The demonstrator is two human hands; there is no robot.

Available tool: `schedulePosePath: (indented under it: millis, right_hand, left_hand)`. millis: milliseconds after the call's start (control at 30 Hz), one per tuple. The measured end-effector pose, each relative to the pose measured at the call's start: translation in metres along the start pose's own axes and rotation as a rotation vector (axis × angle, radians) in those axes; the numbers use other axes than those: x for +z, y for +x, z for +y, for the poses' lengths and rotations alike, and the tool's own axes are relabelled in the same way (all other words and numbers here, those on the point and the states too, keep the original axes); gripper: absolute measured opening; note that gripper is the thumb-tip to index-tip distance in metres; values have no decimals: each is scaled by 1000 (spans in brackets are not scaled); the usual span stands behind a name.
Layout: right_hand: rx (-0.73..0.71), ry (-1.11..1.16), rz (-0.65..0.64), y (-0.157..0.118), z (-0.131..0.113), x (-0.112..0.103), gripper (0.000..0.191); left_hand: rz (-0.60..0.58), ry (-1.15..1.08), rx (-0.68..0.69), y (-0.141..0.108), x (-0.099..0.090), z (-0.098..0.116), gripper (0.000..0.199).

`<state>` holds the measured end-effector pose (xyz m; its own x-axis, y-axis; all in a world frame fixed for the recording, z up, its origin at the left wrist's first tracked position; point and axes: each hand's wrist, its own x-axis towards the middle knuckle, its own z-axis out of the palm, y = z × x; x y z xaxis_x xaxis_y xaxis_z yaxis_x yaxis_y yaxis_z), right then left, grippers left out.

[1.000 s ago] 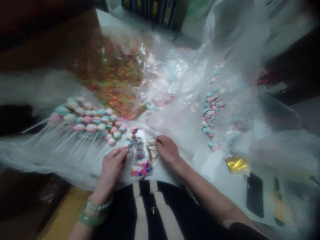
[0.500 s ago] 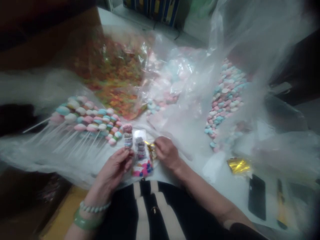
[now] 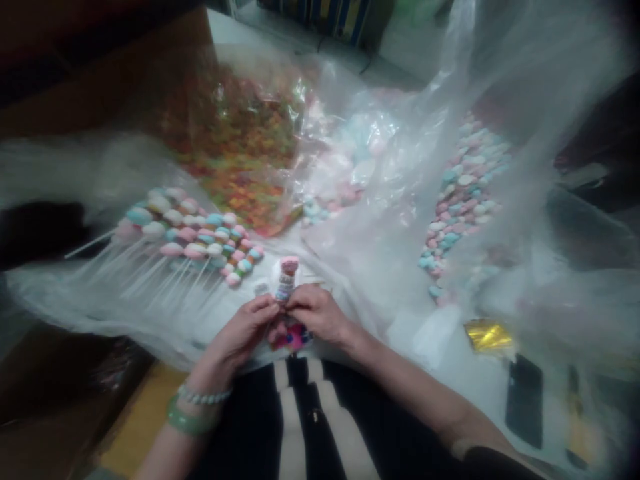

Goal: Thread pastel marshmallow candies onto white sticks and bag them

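A small candy skewer in a clear wrapper (image 3: 287, 279) stands upright between my hands. Its lower end is pinched by my left hand (image 3: 250, 325), closed on it. From the right, my right hand (image 3: 320, 313) meets it at the same spot, its fingers pressed together; what they hold is hidden. Below my fingers lies a printed bag with pink and blue shapes (image 3: 296, 337), partly covered. To the left, several marshmallow skewers on white sticks (image 3: 195, 235) lie in rows on plastic.
Behind are a clear bag of orange and green candies (image 3: 245, 147) and loose pastel marshmallows (image 3: 465, 193) in plastic. At right lie a gold foil packet (image 3: 488, 335), a dark phone (image 3: 525, 401) and a yellow cutter (image 3: 578, 420).
My right hand has moved left to meet my left hand at the wrapped skewer's lower end. My left hand has shifted right with the skewer, now over the printed bag. The view has shifted slightly.
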<state>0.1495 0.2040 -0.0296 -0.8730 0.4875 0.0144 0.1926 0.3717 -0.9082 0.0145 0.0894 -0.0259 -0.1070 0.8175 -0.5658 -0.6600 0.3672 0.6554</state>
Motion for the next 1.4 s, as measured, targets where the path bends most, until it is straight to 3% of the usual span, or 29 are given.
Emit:
schedulePosePath:
  millis: [133, 267, 400, 467, 533, 600, 733, 833, 933, 1033, 1133, 1233, 1333, 1400]
  right_hand:
    - [286, 402, -45, 3, -1, -3, 4]
    - [481, 716, -74, 6, 2, -5, 10]
    - [571, 730, -108, 8, 6, -5, 7]
    - [597, 657, -64, 8, 5, -6, 3]
    - [570, 507, 29, 6, 2, -6, 7]
    - [427, 323, 108, 5, -4, -4, 11]
    - [71, -55, 97, 7, -16, 9, 28]
    - [70, -246, 83, 12, -16, 19, 36]
    - [113, -283, 71, 14, -13, 21, 38]
    - [65, -293, 74, 13, -13, 22, 35]
    - [41, -178, 198, 9, -14, 27, 33]
    - [206, 112, 359, 11, -11, 32, 36]
    - [425, 581, 219, 19, -10, 27, 40]
    - [444, 789, 42, 22, -15, 18, 44]
  left_hand:
    - [4, 28, 10, 2, -1, 0, 25]
    - [42, 93, 82, 1, -4, 4, 23]
    - [70, 116, 109, -1, -6, 7, 24]
    - [145, 69, 117, 0, -6, 7, 27]
    - [259, 23, 99, 1, -6, 7, 30]
    - [359, 18, 63, 3, -6, 6, 32]
    - [380, 33, 52, 6, 0, 0, 28]
    - [350, 61, 52, 8, 5, -8, 28]
    - [347, 126, 124, 9, 6, -16, 28]
    - [413, 109, 198, 11, 6, -22, 32]
    - [466, 33, 208, 11, 9, -22, 35]
    - [475, -25, 201, 9, 13, -17, 36]
    - [419, -54, 169, 5, 14, -11, 38]
    - [273, -31, 105, 0, 12, -6, 40]
